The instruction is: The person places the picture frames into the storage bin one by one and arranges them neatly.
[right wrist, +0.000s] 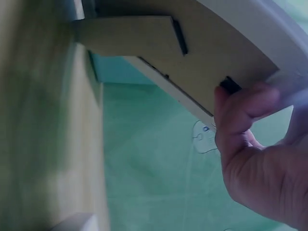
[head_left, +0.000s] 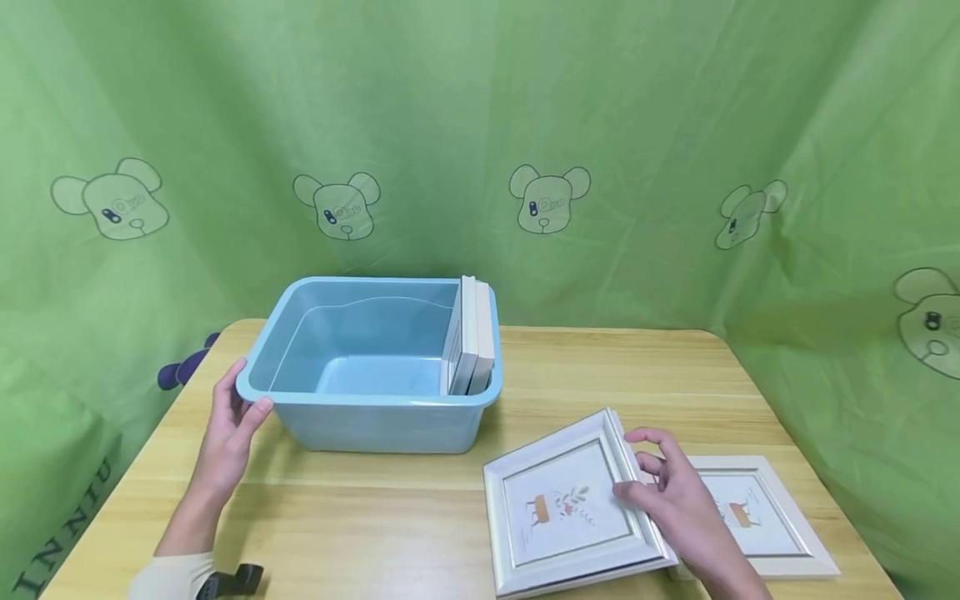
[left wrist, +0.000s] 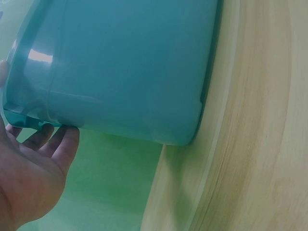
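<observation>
- Picture frame (head_left: 566, 508): tilted, printed side up, at the near side of the counter, right of and nearer than the tub; whether its lower edge touches the wood cannot be told.
- Handling (judged): stiff and fairly light; the moulding looks smooth enough to slip, and the covered front may be fragile. The side mouldings offer the best hold, clear of the print and of the folding stand (right wrist: 130, 36) behind.
- Right grip (head_left: 675, 492): grasping the frame's right side, thumb in front, fingers curled behind.
- Second frame (head_left: 783, 521): flat on the counter, partly hidden by the right forearm.
- Blue tub (head_left: 382, 427): on the counter; upright frames (head_left: 471, 333) stand against its right wall.
- Left grip (head_left: 228, 433): grasping the tub's rim at the near left corner.
- Counter (head_left: 360, 517): wood-patterned, before a green curtain (head_left: 450, 100) printed with bear heads.
</observation>
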`<action>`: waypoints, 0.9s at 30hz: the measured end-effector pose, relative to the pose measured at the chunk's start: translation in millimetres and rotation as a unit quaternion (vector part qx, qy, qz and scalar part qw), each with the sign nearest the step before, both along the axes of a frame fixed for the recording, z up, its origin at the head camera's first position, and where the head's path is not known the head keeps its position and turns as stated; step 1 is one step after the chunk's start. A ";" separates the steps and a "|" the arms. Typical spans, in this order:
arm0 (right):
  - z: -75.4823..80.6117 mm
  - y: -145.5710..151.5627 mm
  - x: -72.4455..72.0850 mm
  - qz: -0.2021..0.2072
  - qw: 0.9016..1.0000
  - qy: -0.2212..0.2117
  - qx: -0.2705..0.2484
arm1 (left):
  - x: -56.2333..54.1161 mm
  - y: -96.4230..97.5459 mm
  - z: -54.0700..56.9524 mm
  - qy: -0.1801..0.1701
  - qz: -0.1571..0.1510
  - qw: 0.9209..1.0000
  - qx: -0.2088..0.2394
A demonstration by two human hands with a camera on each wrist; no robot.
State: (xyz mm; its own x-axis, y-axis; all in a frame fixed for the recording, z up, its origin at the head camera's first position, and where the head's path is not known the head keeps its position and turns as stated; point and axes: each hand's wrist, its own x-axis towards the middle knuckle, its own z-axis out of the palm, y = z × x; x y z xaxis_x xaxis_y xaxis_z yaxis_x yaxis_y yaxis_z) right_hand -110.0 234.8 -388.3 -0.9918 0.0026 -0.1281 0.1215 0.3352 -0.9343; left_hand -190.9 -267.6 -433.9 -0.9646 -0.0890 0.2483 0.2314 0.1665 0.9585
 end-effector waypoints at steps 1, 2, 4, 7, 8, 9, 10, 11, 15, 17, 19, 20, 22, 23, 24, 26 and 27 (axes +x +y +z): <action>3.4 0.6 -0.3 0.004 1.000 0.009 0.005 | -0.3 0.0 0.1 0.001 0.000 1.000 0.000; 6.9 1.3 -0.8 0.009 1.000 0.014 0.005 | -0.5 -0.1 0.1 0.002 0.000 1.000 0.000; 13.9 3.0 -2.0 0.021 0.999 0.027 0.004 | -0.7 -0.3 0.0 0.004 0.000 1.000 0.000; 24.5 6.0 -3.9 0.033 0.998 0.053 0.023 | -0.9 -0.7 -0.2 0.006 0.001 1.000 0.001; 28.0 6.5 -4.9 0.035 0.997 0.063 0.029 | -1.0 -0.8 -0.3 0.007 0.001 1.000 0.002; 31.5 7.1 -5.6 0.037 0.996 0.072 0.035 | -1.1 -0.9 -0.4 0.008 0.001 1.000 0.004; 35.2 7.5 -6.4 0.039 0.995 0.082 0.039 | -1.2 -1.0 -0.5 0.008 0.001 1.000 0.005; 38.8 7.9 -7.2 0.041 0.994 0.090 0.043 | -1.3 -1.0 -0.7 0.009 0.001 1.000 0.006; 54.5 9.2 -10.8 0.064 0.992 0.106 0.010 | -1.3 -1.1 -1.0 0.008 0.003 1.000 0.007; 62.6 10.3 -12.4 0.074 0.990 0.117 0.003 | -1.3 -1.3 -1.1 0.008 0.003 1.000 0.004; 70.9 12.0 -14.1 0.082 0.988 0.129 -0.008 | -1.2 -1.5 -1.2 0.007 0.004 1.000 0.002; 74.9 12.9 -14.8 0.084 0.987 0.136 -0.014 | -1.2 -1.5 -1.2 0.008 0.004 1.000 0.002; 82.7 14.8 -15.6 0.085 0.985 0.150 -0.024 | -1.5 -1.4 -1.1 0.009 0.003 1.000 0.001; 86.2 15.6 -15.6 0.087 0.983 0.156 -0.036 | -1.8 -1.3 -1.1 0.009 0.002 1.000 0.000; 89.5 15.9 -15.6 0.087 0.982 0.162 -0.048 | -2.0 -1.3 -1.2 0.010 0.001 1.000 -0.001; 94.2 15.7 -15.1 0.091 0.978 0.176 -0.068 | -2.3 -1.1 -1.2 0.013 -0.001 1.000 -0.001; 96.2 15.0 -14.9 0.093 0.976 0.181 -0.073 | -2.4 -1.1 -1.4 0.015 -0.002 1.000 -0.001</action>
State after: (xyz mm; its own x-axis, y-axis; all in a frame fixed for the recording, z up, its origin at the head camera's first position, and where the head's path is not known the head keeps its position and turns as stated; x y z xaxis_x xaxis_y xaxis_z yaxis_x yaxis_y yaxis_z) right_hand -124.9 249.8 -292.1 -0.9535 -0.1739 0.2462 -0.2766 0.1802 -0.9439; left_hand -193.3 -268.7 -435.3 -0.9570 -0.0852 0.2772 0.2606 0.1666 0.9510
